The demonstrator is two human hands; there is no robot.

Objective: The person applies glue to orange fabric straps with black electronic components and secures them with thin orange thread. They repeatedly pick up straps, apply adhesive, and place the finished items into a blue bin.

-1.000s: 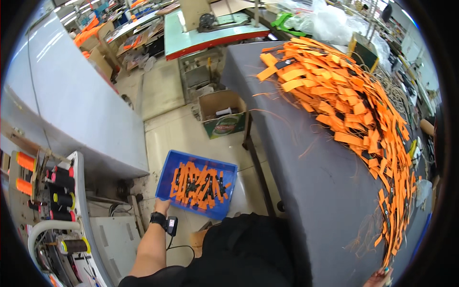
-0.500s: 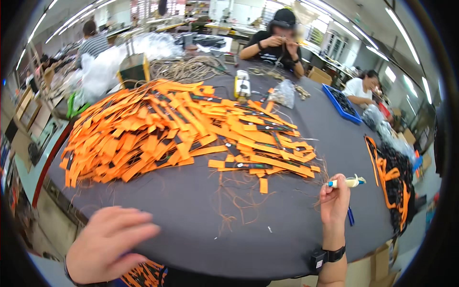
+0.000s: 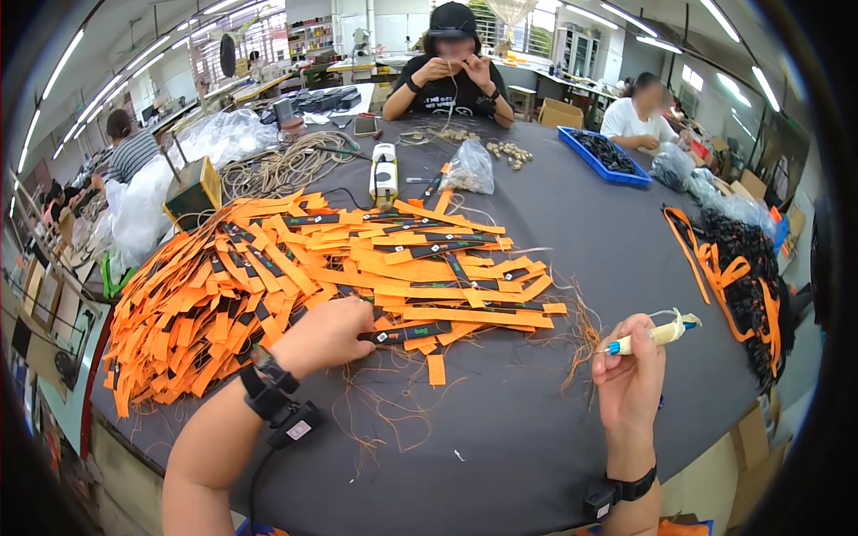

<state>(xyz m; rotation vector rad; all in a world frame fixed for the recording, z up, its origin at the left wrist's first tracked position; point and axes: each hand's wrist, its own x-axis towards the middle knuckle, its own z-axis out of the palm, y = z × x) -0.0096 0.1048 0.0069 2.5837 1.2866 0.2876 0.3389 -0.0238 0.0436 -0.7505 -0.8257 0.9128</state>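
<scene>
The grey worktop (image 3: 536, 429) has its near edge toward the person, its outline bent by the lens; on the right its border slants up toward a heap of black and orange straps (image 3: 760, 304). The broad pile of orange strips (image 3: 206, 304) with black sections fills the left and middle, coming near the left edge. Between the pile and the near edge runs a band of grey surface with loose threads and small white scraps, room enough for both forearms to lie well apart. A wider grey stretch opens from the pile's right end to the strap heap.

The left hand (image 3: 335, 332) is at the pile's near side, its fingers narrow at the left end of an orange-and-black strip (image 3: 407, 334); whether they pinch it I cannot tell. The right hand (image 3: 633, 366) is right of the pile, fingers closed around a pale-handled tool (image 3: 651, 339) with blue at its ends, near a tangle of orange threads (image 3: 583, 326).

Beyond the pile are a white-and-yellow block (image 3: 384, 174), a clear plastic bag (image 3: 469, 168) and coiled cord (image 3: 268, 170). A blue tray (image 3: 572, 136) of dark pieces sits at the far right edge, near a person in white (image 3: 636, 121). A person in a black cap (image 3: 451, 89) faces across the worktop, hands raised. Behind stretch more tables, windows and ceiling lights.
</scene>
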